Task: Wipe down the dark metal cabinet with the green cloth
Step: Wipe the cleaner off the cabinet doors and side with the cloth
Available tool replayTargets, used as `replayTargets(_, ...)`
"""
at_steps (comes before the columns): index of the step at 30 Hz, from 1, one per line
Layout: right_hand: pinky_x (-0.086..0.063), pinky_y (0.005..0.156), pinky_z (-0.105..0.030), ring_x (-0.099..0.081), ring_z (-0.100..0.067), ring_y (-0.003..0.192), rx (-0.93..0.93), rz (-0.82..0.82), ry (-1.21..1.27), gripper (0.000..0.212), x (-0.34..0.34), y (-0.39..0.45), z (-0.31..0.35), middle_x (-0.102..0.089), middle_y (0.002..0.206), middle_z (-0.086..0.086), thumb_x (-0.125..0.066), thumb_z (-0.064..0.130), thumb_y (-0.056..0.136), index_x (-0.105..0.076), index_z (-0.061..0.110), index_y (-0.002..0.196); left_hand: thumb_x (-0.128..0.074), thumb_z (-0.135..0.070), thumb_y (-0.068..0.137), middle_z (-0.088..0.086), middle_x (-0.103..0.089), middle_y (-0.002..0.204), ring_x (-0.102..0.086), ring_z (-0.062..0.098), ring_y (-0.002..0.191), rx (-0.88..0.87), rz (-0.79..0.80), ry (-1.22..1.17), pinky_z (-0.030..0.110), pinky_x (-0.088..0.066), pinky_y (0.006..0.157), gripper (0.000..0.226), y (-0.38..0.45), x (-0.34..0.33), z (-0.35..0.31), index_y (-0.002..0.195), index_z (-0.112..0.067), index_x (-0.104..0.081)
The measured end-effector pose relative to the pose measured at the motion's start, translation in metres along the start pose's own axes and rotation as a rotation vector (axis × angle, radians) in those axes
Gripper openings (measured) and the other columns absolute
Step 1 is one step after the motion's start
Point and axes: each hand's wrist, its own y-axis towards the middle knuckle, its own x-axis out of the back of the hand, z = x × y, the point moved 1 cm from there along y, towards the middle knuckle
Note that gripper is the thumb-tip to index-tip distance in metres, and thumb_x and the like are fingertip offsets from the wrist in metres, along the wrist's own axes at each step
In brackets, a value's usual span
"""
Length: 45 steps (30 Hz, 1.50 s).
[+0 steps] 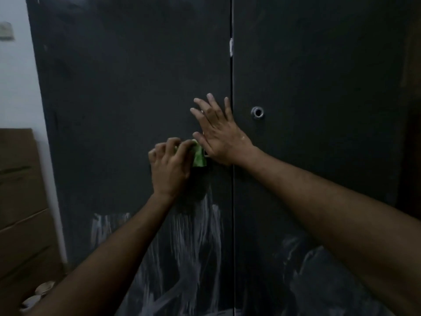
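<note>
left hand (pixel 169 169): fingers curling round the green cloth (pixel 198 156), bunching it and pressing it onto the left door, mid-height, just left of the centre seam (pixel 232 201).
right hand (pixel 218 135): fingers spread, palm lying flat on the same door by the seam, touching the cloth's right edge; looks like it is bracing the door shut.
green cloth: mostly hiding under the left hand, only a small fold showing; flattening it out should be giving more contact area.
cabinet (pixel 127 76): whitish streaks (pixel 193 236) showing low on both doors; upper panels looking dull, not streaked.
lock hole (pixel 257 112): sitting on the right door, well clear of both hands.
technique: probably best working in overlapping straight passes, keeping pressure even, holding the brace so the door is not rattling.
surroundings: cardboard boxes (pixel 20 190) standing left of the cabinet.
</note>
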Motion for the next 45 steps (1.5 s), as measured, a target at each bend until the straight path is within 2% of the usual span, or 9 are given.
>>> replayTargets(5,-0.004,0.12,-0.066,0.0,-0.033,0.156,-0.011,0.019,0.025,0.064,0.003,0.0,0.001,-0.011,0.168,-0.011,-0.029,0.047,0.105,-0.023,0.011,0.159,-0.051,-0.041,0.092,0.01,-0.067,0.12,-0.055,0.033,0.103,-0.488,0.134,0.048,0.043,-0.037,0.083,0.042,-0.046,0.008,0.008,0.123,-0.022,-0.072)
replayTargets(7,-0.004,0.12,-0.066,0.001,-0.032,0.157,-0.017,0.024,0.037,0.064,0.003,0.0,0.002,-0.01,0.169,-0.01,-0.029,0.046,0.105,-0.023,0.012,0.159,-0.052,-0.043,0.092,0.009,-0.068,0.119,-0.055,0.033,0.102,-0.532,0.16,0.058,0.042,-0.038,0.082,0.04,-0.045,0.015,0.031,0.12,-0.024,-0.073)
replayTargets(13,-0.003,0.12,-0.065,0.001,-0.031,0.157,-0.065,0.001,0.115,0.061,-0.003,-0.003,0.006,-0.009,0.169,-0.008,-0.034,0.042,0.106,-0.023,0.012,0.159,-0.066,-0.043,0.094,0.002,-0.06,0.117,-0.049,0.025,0.107,0.178,-0.046,-0.165,0.037,-0.031,0.087,0.032,-0.029,-0.004,0.002,0.115,-0.019,-0.063)
replayTargets(18,-0.003,0.121,-0.065,-0.001,-0.032,0.156,-0.089,-0.026,0.149,0.061,-0.004,0.0,0.009,-0.01,0.169,-0.009,-0.033,0.042,0.104,-0.025,0.013,0.158,-0.057,-0.051,0.098,0.008,-0.063,0.12,-0.05,0.028,0.108,-0.293,0.075,-0.063,0.043,-0.036,0.09,0.038,-0.071,-0.006,0.011,0.113,-0.018,-0.069)
replayTargets(20,-0.004,0.121,-0.064,-0.001,-0.032,0.156,-0.097,-0.035,0.119,0.061,-0.005,0.0,0.009,-0.011,0.169,-0.009,-0.031,0.041,0.104,-0.026,0.013,0.158,-0.053,-0.055,0.099,0.008,-0.065,0.118,-0.053,0.03,0.105,-0.347,0.121,-0.023,0.044,-0.037,0.088,0.043,-0.082,0.004,0.04,0.109,-0.017,-0.071)
replayTargets(28,-0.01,0.119,-0.067,-0.004,-0.037,0.156,-0.227,-0.098,0.064,0.062,-0.011,-0.003,0.025,-0.013,0.168,-0.01,-0.037,0.03,0.098,-0.027,0.013,0.157,-0.059,-0.04,0.101,0.018,-0.055,0.125,-0.047,0.039,0.115,0.184,-0.043,0.013,0.049,-0.036,0.097,0.035,-0.065,0.019,0.091,0.123,-0.013,-0.063)
replayTargets(34,-0.009,0.121,-0.065,0.003,-0.04,0.155,-0.37,-0.099,0.118,0.075,-0.011,0.001,0.049,-0.001,0.169,-0.014,-0.038,0.016,0.089,-0.015,0.008,0.16,-0.053,-0.032,0.1,0.028,-0.054,0.124,-0.055,0.052,0.109,-0.158,0.107,0.064,0.058,-0.044,0.098,0.034,-0.172,0.036,0.133,0.127,-0.012,-0.058)
replayTargets(40,-0.013,0.124,-0.06,-0.003,-0.042,0.154,-0.383,-0.158,0.176,0.073,-0.019,0.001,0.052,-0.004,0.168,-0.019,-0.042,0.013,0.088,-0.022,0.004,0.158,-0.043,-0.043,0.102,0.019,-0.045,0.127,-0.045,0.045,0.114,0.778,-0.125,0.214,0.061,-0.036,0.1,0.027,-0.13,0.049,0.182,0.124,-0.032,-0.054)
replayTargets(45,-0.014,0.124,-0.059,-0.004,-0.044,0.154,-0.4,-0.161,0.188,0.072,-0.015,0.0,0.057,-0.006,0.167,-0.022,-0.039,0.016,0.087,-0.025,0.001,0.156,-0.041,-0.04,0.099,0.014,-0.044,0.125,-0.044,0.039,0.11,0.608,0.114,0.078,0.061,-0.039,0.093,0.037,-0.227,0.035,0.124,0.13,-0.023,-0.053)
